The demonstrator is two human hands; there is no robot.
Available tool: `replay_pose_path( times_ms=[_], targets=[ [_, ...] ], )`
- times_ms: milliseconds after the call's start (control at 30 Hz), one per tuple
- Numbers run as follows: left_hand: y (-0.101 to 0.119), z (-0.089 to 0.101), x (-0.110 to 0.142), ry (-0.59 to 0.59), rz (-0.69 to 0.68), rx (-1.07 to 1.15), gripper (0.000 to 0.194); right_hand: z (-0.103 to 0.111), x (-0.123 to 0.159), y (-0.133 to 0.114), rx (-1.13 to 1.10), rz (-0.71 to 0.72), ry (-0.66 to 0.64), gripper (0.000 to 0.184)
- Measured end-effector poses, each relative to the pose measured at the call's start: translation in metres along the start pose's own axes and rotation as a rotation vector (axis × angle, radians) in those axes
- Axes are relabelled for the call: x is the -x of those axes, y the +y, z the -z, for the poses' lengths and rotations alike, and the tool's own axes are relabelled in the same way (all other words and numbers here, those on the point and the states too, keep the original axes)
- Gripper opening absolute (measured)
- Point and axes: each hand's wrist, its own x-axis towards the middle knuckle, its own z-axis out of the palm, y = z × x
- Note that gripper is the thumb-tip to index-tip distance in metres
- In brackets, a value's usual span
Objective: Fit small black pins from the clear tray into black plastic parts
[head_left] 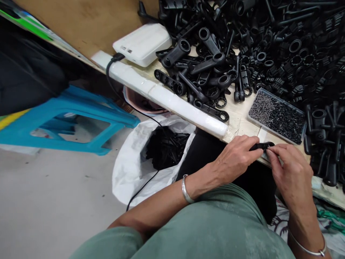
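At the table's front edge, my left hand is closed round a black plastic part with a long arm and a rounded end. My right hand pinches at the rounded end of that part; whether a small piece sits between its fingertips is hidden. Just beyond my hands lies a clear plastic box of tiny grey and black pieces. Behind it spreads a big heap of black plastic parts, some with ring-shaped ends.
A white power bank with a black cable stands at the back left. White padding runs along the table edge. Below is a white sack holding black parts. A blue plastic stool stands on the floor at left.
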Motion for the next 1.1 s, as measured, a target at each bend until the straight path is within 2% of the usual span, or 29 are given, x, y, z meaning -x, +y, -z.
replay_pose_path(
  times_ms=[133,367,633,733,933,1100],
  targets=[
    [0.000,0.000,0.001,0.016,-0.015,0.012,0.036,-0.003,0.002,0.004,-0.129,-0.025,0.051,0.009],
    [0.000,0.002,0.000,0.035,-0.023,0.017,0.035,0.001,0.008,0.003,-0.123,-0.028,0.164,0.011],
    [0.000,0.000,0.001,0.056,-0.025,0.030,0.035,0.006,0.011,-0.007,-0.094,-0.022,0.158,0.011],
    [0.000,0.000,0.001,0.061,-0.025,0.028,0.034,0.004,0.009,-0.003,-0.071,-0.042,0.127,0.010],
    [-0.002,0.001,0.001,0.050,-0.042,0.025,0.034,-0.001,0.005,0.006,-0.022,-0.066,0.006,0.028],
    [-0.003,0.000,0.001,0.030,-0.043,0.021,0.037,0.005,-0.006,0.005,-0.083,-0.189,-0.132,0.032]
  ],
)
